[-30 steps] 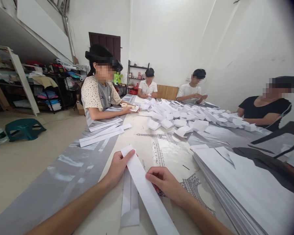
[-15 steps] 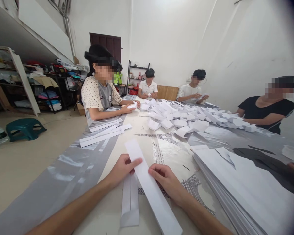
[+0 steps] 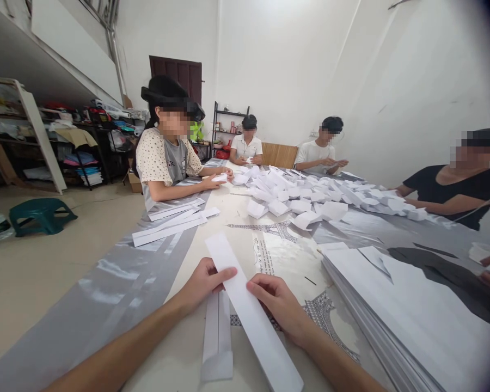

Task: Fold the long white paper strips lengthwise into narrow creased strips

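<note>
Between my hands a long white paper strip point(image 3: 255, 321) slants from upper left down to the lower right. My left hand point(image 3: 204, 280) is closed on its upper part, thumb on top and fingers underneath. At the strip's right edge my right hand point(image 3: 271, 294) pinches it between thumb and curled fingers. Below my left hand a second folded paper strip point(image 3: 217, 343) lies on the table, with a lengthwise crease line and its near end turned up. The held strip passes beside it and partly over it.
A thick stack of white paper point(image 3: 396, 305) lies to my right. Folded paper pieces point(image 3: 302, 190) form a heap farther back, and loose paper strips point(image 3: 175, 223) lie at left on the table cover point(image 3: 118, 294). Several people sit around the table. A green stool point(image 3: 43, 215) stands on the floor.
My hands and the held strip stay nearly still. The person at the right has leaned slightly farther right, and the far-right person's paper and hands have shifted a little.
</note>
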A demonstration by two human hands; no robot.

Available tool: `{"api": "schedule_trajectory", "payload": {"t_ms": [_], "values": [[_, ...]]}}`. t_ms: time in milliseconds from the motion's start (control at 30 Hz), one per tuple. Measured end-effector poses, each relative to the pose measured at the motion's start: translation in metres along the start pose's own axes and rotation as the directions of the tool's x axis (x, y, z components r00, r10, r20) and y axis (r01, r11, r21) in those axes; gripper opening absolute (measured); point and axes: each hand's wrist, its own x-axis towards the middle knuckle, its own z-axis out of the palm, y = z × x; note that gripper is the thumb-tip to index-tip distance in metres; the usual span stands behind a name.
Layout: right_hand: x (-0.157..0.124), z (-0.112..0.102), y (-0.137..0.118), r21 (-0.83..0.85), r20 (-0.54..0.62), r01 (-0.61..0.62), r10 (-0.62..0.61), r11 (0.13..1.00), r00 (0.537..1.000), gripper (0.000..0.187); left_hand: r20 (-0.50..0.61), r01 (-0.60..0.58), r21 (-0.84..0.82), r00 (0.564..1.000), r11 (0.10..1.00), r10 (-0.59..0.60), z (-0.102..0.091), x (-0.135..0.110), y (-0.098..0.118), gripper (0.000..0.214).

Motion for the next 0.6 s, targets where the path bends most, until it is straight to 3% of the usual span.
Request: {"api": "schedule_trajectory", "payload": {"t_ms": [600], "values": [[0.0011,0.0006,0.0012,0.052,0.036,-0.054,0.052,0.997,0.998,0.034,-0.030,-0.004,0.059,1.000,0.998,0.006,0.0015,-0.0010,0.0030,0.045]]}}
